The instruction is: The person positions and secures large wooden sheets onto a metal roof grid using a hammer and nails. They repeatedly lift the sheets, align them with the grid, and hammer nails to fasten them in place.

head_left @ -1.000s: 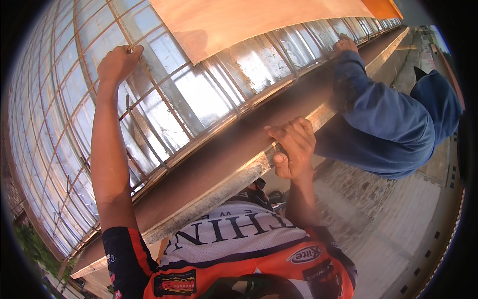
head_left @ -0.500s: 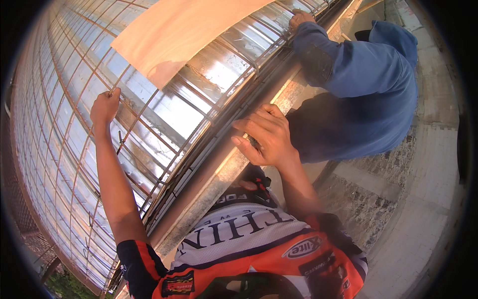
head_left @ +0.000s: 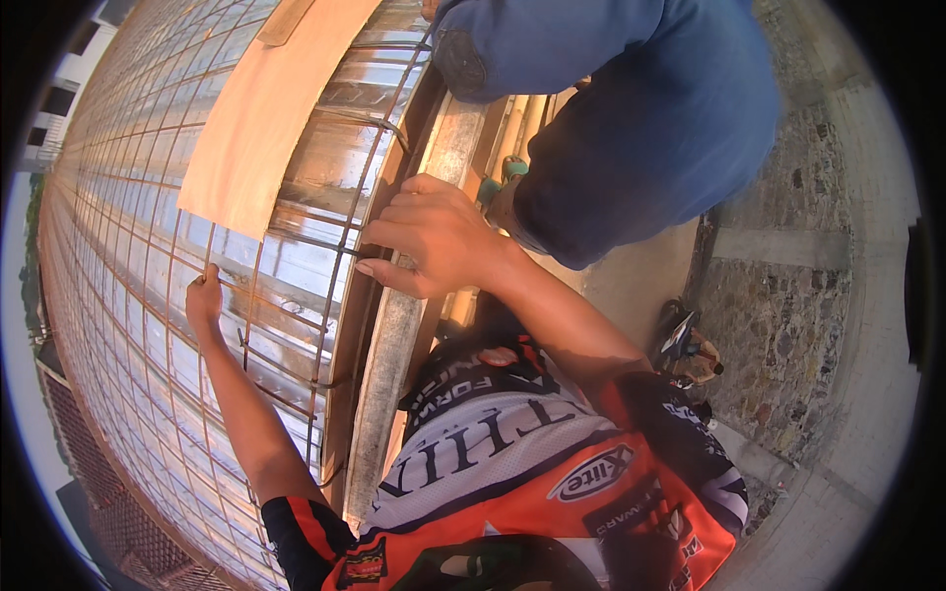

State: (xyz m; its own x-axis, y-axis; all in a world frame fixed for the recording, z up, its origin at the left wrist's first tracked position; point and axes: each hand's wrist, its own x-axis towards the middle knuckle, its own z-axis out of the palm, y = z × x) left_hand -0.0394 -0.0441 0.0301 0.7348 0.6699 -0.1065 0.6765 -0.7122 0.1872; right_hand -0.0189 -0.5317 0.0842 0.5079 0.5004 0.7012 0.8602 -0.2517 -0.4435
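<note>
My left hand point(head_left: 204, 295), arm stretched out, is closed around a thin rusty bar of the steel mesh point(head_left: 251, 305). That mesh lies over shiny corrugated metal decking point(head_left: 305, 261). Just beyond the hand, a tan plywood sheet point(head_left: 241, 133) rests on the bars. My right hand point(head_left: 429, 241) is over the edge formwork, thumb and fingers apart and bent, with nothing seen in it. Beneath it run a brown edge strip point(head_left: 340, 424) and a pale, worn timber point(head_left: 382, 394); whether the fingertips touch them I cannot tell.
A co-worker in blue trousers point(head_left: 641, 148) is close at the upper right, beyond my right arm. A short wood piece point(head_left: 284, 20) lies on the plywood. Far below on the right are a parked motorbike point(head_left: 680, 335) and a stony ground strip point(head_left: 788, 335).
My view has turned, so the deck edge now runs more upright. My right hand has moved left over the edge. My left hand still grips the mesh. The co-worker's legs appear nearer the top.
</note>
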